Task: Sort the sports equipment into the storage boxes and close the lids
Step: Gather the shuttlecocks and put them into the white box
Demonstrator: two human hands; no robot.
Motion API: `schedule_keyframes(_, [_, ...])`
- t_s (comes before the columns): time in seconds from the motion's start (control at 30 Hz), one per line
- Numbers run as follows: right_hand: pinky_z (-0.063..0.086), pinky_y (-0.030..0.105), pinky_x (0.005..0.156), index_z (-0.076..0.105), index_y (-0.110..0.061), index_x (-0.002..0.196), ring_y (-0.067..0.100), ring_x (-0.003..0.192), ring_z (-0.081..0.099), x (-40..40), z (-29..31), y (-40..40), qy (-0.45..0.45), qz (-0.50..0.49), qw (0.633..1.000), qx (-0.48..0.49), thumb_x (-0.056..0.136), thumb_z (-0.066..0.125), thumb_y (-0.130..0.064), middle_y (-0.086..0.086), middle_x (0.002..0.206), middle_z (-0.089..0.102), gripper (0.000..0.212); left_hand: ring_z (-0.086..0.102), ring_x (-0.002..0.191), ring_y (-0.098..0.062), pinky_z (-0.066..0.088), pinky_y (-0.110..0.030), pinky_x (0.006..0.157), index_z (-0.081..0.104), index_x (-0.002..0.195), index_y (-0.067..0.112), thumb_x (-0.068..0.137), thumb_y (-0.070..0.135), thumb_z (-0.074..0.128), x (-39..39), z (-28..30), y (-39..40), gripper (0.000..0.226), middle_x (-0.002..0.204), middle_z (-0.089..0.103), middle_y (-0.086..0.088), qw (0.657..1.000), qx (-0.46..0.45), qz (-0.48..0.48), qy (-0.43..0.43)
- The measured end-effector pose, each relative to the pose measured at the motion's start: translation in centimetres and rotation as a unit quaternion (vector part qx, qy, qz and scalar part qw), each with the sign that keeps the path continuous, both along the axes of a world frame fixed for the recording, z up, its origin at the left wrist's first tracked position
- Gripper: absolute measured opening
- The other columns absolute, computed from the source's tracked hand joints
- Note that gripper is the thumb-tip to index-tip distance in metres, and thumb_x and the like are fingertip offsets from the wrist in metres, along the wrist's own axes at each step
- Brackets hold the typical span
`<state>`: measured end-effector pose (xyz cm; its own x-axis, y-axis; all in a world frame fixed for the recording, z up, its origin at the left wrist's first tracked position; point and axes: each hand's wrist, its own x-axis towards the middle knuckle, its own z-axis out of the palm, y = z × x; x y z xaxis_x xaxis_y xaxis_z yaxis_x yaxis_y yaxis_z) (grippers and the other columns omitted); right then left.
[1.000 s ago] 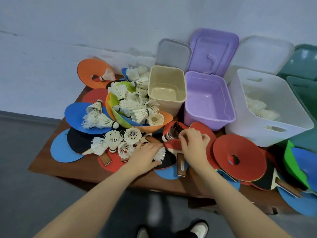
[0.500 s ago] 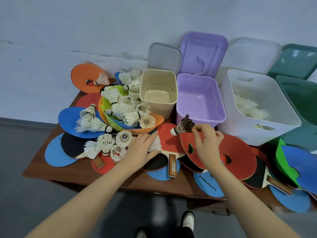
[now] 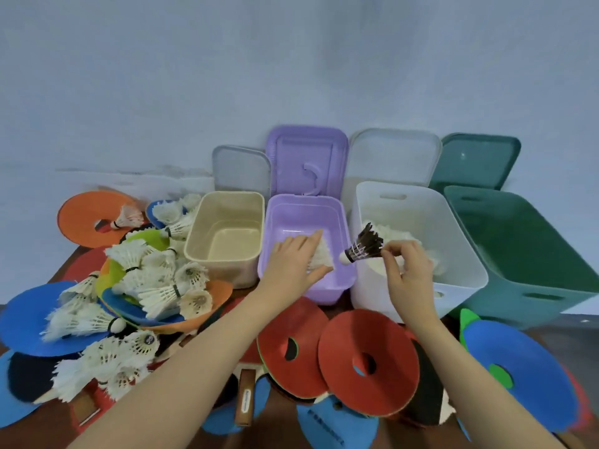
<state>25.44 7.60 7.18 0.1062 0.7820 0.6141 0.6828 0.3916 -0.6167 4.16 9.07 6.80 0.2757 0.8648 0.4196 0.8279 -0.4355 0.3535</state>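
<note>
- 2 fingers (image 3: 390,251) of the right hand (image 3: 409,273) pinch the feather tips of a black shuttlecock (image 3: 363,245), cork pointing left, held over the near-left corner of the white box (image 3: 418,280).
- Left hand (image 3: 293,264) reaches into the purple box (image 3: 327,288), fingers nearly straight and resting on a white shuttlecock (image 3: 321,257) inside it.
- White box holds a heap of white shuttlecocks; the beige box (image 3: 223,264) and green box (image 3: 531,280) flank the row.
- 4 lids lean on the wall behind, the purple lid (image 3: 306,160) among them.
- More white shuttlecocks (image 3: 155,280) are piled on coloured discs at left; red discs (image 3: 368,361) and paddles cover the near surface (image 3: 282,413).
</note>
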Motion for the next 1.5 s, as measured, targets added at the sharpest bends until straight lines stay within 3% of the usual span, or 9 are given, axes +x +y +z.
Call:
schedule_keyframes(0.17, [0.046,0.047,0.075,0.059,-0.008,0.09,0.025,0.082,0.055,6.9,0.9,3.4,-0.002,-0.05,0.999,0.005,0.088,0.054,-0.007,-0.001,0.086,0.056,0.006,0.057,0.089,-0.035,0.047,-0.044,0.078,0.043,0.137,0.012,0.079,0.055,0.047,7.6,1.5,4.9,0.073,0.101,0.061,-0.013,0.999,0.006,-0.026,-0.021])
schedule_keyframes(0.27, [0.042,0.042,0.072,0.058,-0.012,0.085,0.025,0.08,0.056,10.7,0.3,5.2,-0.09,-0.084,0.992,-0.031,0.087,0.059,-0.004,0.0,0.084,0.058,0.008,0.054,0.09,-0.033,0.046,-0.041,0.078,0.042,0.139,0.015,0.082,0.044,0.058,11.6,1.6,7.1,0.065,0.102,0.059,-0.012,0.998,-0.002,-0.057,-0.033])
schedule_keyframes(0.47, [0.027,0.034,0.089,0.06,-0.025,0.104,0.019,0.105,0.051,13.8,-1.8,7.5,-0.232,-0.087,0.933,-0.26,0.093,0.05,-0.023,-0.006,0.11,0.053,0.015,0.032,0.131,-0.024,0.027,-0.037,0.103,0.015,0.148,0.025,0.087,0.034,0.06,15.3,-0.9,10.1,0.076,0.144,0.033,-0.007,0.991,-0.104,-0.047,0.066])
schedule_keyframes(0.6, [0.025,0.033,0.092,0.057,-0.026,0.116,0.018,0.111,0.049,13.2,-2.4,7.7,-0.211,-0.056,0.944,-0.247,0.093,0.047,-0.024,-0.005,0.119,0.053,0.025,0.021,0.137,-0.019,0.017,-0.033,0.106,0.016,0.147,0.025,0.091,0.035,0.052,14.5,-1.1,10.2,0.067,0.15,0.026,-0.001,0.991,-0.08,-0.027,0.108])
schedule_keyframes(0.8, [0.032,0.034,0.089,0.061,-0.018,0.115,0.022,0.107,0.053,10.1,-2.2,8.8,-0.184,0.008,0.968,-0.17,0.093,0.051,-0.021,0.0,0.115,0.059,0.025,0.043,0.126,-0.026,0.027,-0.039,0.1,0.052,0.131,0.016,0.086,0.041,0.044,10.2,0.0,9.4,0.052,0.138,0.047,-0.007,0.995,-0.017,0.001,0.099])
schedule_keyframes(0.97, [0.046,0.042,0.084,0.064,-0.014,0.108,0.027,0.096,0.059,5.1,-1.5,9.2,-0.167,0.077,0.973,-0.142,0.086,0.048,-0.026,0.004,0.103,0.064,0.03,0.053,0.116,-0.029,0.034,-0.043,0.096,0.058,0.124,0.012,0.085,0.044,0.036,4.8,0.4,7.5,0.055,0.129,0.055,-0.011,0.992,-0.031,0.033,0.114])
schedule_keyframes(1.17, [0.046,0.033,0.079,0.065,-0.01,0.105,0.02,0.087,0.06,-3.8,-0.4,8.3,-0.097,0.143,0.977,-0.124,0.084,0.048,-0.025,0.003,0.097,0.063,0.031,0.065,0.087,-0.021,0.029,-0.031,0.079,0.068,0.1,0.015,0.075,0.038,0.041,-4.0,0.9,4.4,0.044,0.1,0.067,-0.002,0.992,-0.001,0.075,0.106])
schedule_keyframes(1.3, [0.048,0.033,0.077,0.067,-0.011,0.1,0.016,0.084,0.061,-10.4,-0.7,7.1,-0.08,0.181,0.976,-0.093,0.084,0.051,-0.026,-0.001,0.095,0.066,0.027,0.063,0.095,-0.025,0.041,-0.041,0.086,0.067,0.105,0.015,0.075,0.04,0.038,-10.9,0.4,2.0,0.049,0.106,0.066,-0.002,0.991,-0.034,0.106,0.074])
schedule_keyframes(1.5, [0.049,0.04,0.077,0.067,-0.015,0.097,0.02,0.082,0.061,-19.9,-3.0,4.8,-0.115,0.224,0.958,-0.137,0.079,0.056,-0.026,-0.001,0.089,0.066,0.024,0.047,0.118,-0.023,0.03,-0.04,0.096,0.059,0.12,0.022,0.079,0.054,0.023,-20.9,-2.5,-2.2,0.063,0.123,0.057,0.002,0.978,-0.097,0.146,0.116])
